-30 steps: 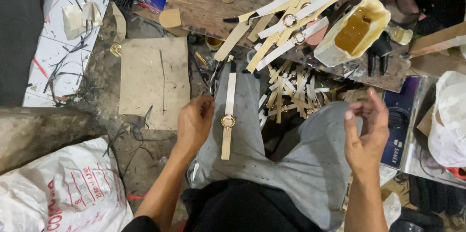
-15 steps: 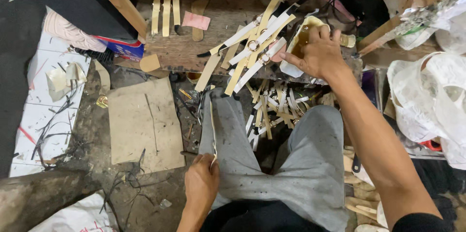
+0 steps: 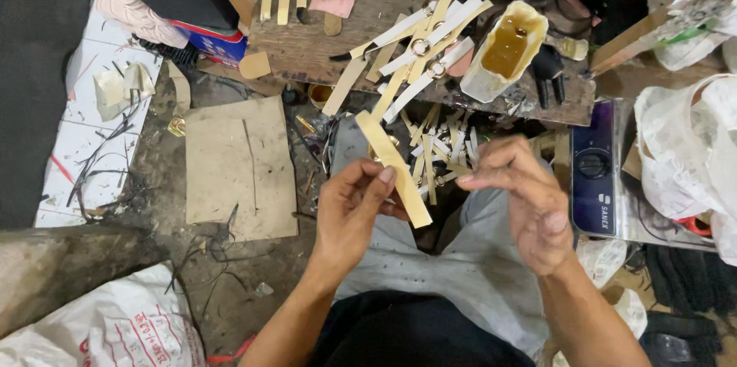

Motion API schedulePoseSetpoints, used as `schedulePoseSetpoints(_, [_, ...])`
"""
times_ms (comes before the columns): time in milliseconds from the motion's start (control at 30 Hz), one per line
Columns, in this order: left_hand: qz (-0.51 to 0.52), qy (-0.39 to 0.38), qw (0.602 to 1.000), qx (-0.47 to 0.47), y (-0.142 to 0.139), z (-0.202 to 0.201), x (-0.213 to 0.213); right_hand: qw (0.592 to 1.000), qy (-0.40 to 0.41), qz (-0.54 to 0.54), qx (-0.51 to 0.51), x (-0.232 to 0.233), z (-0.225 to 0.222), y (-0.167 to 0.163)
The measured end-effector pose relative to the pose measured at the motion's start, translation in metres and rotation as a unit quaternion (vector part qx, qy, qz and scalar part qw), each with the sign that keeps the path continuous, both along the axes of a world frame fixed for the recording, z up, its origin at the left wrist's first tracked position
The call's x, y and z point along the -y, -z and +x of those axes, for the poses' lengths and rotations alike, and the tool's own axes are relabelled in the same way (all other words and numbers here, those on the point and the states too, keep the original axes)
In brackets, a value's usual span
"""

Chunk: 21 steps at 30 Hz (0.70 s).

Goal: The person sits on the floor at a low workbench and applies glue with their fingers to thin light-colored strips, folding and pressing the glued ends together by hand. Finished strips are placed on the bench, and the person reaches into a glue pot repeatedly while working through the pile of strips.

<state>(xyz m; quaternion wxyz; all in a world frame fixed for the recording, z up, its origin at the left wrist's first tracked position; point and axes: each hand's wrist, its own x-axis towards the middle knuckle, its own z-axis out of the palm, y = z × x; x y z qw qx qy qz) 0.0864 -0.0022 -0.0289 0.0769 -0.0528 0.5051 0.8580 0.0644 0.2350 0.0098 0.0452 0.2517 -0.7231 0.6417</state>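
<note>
Fingers [image 3: 381, 180] pinch one strap [image 3: 393, 168].

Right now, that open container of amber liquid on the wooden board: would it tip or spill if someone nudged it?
Probably yes. The cut-open container has no lid and the amber liquid sits near its rim, so a push would likely slosh it out. It leans among loose straps at the wooden board edge, so it looks unsteady. Its walls look thin and smeared, perhaps sticky.
</note>
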Motion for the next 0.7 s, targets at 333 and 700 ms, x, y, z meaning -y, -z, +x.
schedulePoseSetpoints(333, [-0.026,0.071,0.995,-0.069,-0.057,-0.008,-0.035,1.000,0.011,-0.002,0.011,0.001,0.033,0.005])
schedulePoseSetpoints(700, [0.034,0.066,0.996,-0.048,-0.048,-0.006,-0.029,1.000,-0.005,0.004,-0.005,0.005,0.036,0.014])
